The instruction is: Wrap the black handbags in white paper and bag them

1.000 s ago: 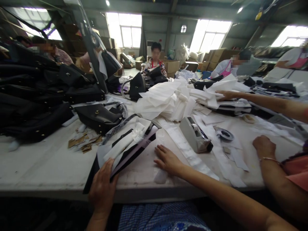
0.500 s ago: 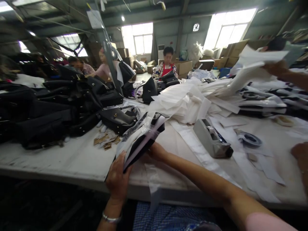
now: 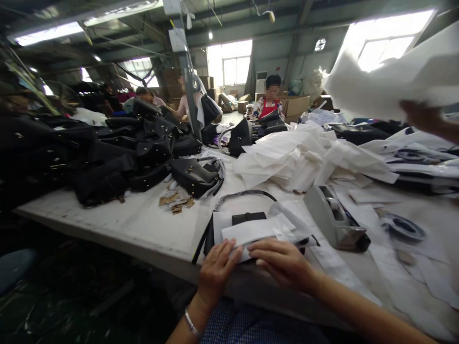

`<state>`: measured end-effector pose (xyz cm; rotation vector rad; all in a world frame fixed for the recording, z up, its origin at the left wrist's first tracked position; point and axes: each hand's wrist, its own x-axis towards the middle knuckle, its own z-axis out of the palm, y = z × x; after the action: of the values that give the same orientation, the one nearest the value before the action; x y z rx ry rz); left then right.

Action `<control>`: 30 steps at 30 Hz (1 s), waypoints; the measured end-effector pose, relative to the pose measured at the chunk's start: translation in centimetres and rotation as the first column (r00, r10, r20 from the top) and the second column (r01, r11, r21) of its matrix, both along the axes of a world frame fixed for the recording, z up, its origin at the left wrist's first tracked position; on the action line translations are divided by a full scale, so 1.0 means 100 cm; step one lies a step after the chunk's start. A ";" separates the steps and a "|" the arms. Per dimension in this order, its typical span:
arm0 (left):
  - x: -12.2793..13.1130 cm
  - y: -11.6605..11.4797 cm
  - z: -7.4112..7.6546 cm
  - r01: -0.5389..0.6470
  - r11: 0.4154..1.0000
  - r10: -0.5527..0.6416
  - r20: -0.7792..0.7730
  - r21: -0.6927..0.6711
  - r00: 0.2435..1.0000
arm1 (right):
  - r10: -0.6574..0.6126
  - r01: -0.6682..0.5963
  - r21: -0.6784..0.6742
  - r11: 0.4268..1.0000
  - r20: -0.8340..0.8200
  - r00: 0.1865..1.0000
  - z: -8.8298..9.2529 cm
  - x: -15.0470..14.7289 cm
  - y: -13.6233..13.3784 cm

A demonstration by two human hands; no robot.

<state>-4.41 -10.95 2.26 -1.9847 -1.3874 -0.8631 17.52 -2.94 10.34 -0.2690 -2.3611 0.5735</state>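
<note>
A black bag (image 3: 248, 217) partly covered in white paper (image 3: 256, 230) lies at the table's front edge, its plastic-wrapped handle (image 3: 247, 193) arching behind it. My left hand (image 3: 218, 267) rests on the paper's near left edge, fingers extended. On the right part of the same paper lies my right hand (image 3: 283, 263), its fingers stretched out and flat. The two hands are close together but apart.
A grey tape dispenser (image 3: 337, 222) and a tape roll (image 3: 403, 225) are to the right. White sheets (image 3: 283, 153) are heaped behind. Black bags (image 3: 143, 148) pile up left, near small brown packets (image 3: 175, 198). Another person's hand (image 3: 425, 117) holds white sheeting at right.
The bag has gone from tilted up in my hands to lying flat at the table edge. My right hand has come from behind it onto the paper. The view has shifted left.
</note>
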 end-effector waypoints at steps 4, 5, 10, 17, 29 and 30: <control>0.008 -0.007 -0.005 -0.043 0.999 0.043 -0.027 -0.005 0.999 | -0.233 0.249 -0.147 0.957 0.116 0.965 0.004 -0.047 0.057; 0.008 -0.009 -0.005 -0.056 0.998 0.056 -0.025 -0.013 0.998 | -0.285 0.327 -0.162 0.931 0.238 0.929 0.001 -0.061 0.073; 0.011 -0.018 -0.007 -0.102 0.994 0.102 -0.016 -0.029 0.995 | -0.321 0.507 -0.159 0.847 0.607 0.727 -0.020 -0.130 0.129; 0.012 -0.017 -0.009 -0.088 0.996 0.088 -0.013 -0.020 0.996 | -0.223 0.625 -0.306 0.718 0.750 0.623 -0.041 -0.175 0.149; 0.024 -0.018 -0.006 -0.047 0.998 0.048 0.049 -0.031 0.998 | -0.184 0.289 -0.874 0.391 0.234 0.955 -0.040 -0.176 0.160; 0.025 -0.018 -0.007 -0.044 0.999 0.046 0.050 -0.032 0.998 | -0.195 0.235 -0.894 0.381 0.171 0.966 -0.037 -0.178 0.159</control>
<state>-1.90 -12.78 1.60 -1.9586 -1.4769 -0.8828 -0.31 12.95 6.66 -1.0740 -1.7188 1.7197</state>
